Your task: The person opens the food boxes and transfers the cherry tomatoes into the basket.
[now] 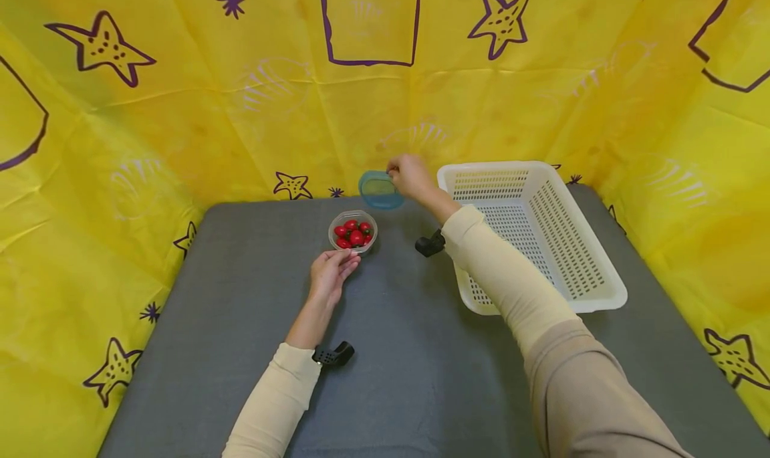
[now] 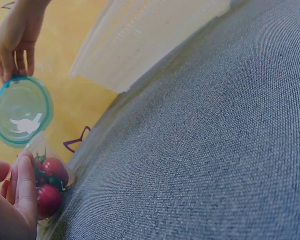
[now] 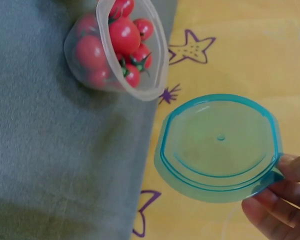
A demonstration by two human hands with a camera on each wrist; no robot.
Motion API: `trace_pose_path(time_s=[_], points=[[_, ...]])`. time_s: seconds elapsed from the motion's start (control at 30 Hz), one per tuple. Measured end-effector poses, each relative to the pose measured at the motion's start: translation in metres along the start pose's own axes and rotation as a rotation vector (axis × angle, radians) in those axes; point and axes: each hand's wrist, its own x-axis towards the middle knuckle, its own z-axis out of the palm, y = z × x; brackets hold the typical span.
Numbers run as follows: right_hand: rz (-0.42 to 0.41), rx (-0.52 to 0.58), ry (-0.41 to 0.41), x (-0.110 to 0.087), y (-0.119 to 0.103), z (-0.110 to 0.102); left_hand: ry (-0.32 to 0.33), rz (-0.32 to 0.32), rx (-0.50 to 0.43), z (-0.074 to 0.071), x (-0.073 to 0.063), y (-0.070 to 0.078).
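Note:
A small clear plastic container [image 1: 332, 239] stands on the grey cloth, filled with several red cherry tomatoes [image 1: 356, 237] that have green stems. At its near side, my left hand [image 1: 331, 274] touches the wall with fairly straight fingers; the thumb is apart from them in the left wrist view. Up and to the right of the container, my right hand [image 1: 412, 177] pinches the edge of a translucent blue lid [image 3: 220, 145] between thumb and fingers. The lid hangs in the air, tilted, separate from the container.
A white perforated plastic basket [image 1: 577, 244] stands on the right of the grey table [image 1: 385, 378], beneath and beside the right forearm. Yellow patterned curtains [image 1: 240, 130] enclose the back and sides. A dark wrist mount [image 1: 337, 354] sits on the left wrist.

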Motion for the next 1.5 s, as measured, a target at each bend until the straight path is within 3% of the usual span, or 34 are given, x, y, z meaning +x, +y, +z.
trace_pose_path(time_s=[0.57,1.0,1.5], points=[[0.078,-0.063,-0.149,0.003,0.031,0.009,0.029,-0.005,0.005,0.001,-0.001,-0.001],[0.116,-0.085,-0.213,0.008,0.042,0.019,0.029,-0.005,0.023,0.001,-0.001,-0.001],[0.171,-0.074,-0.207,0.009,0.042,0.027,0.055,-0.014,0.048,0.002,-0.002,0.000]])
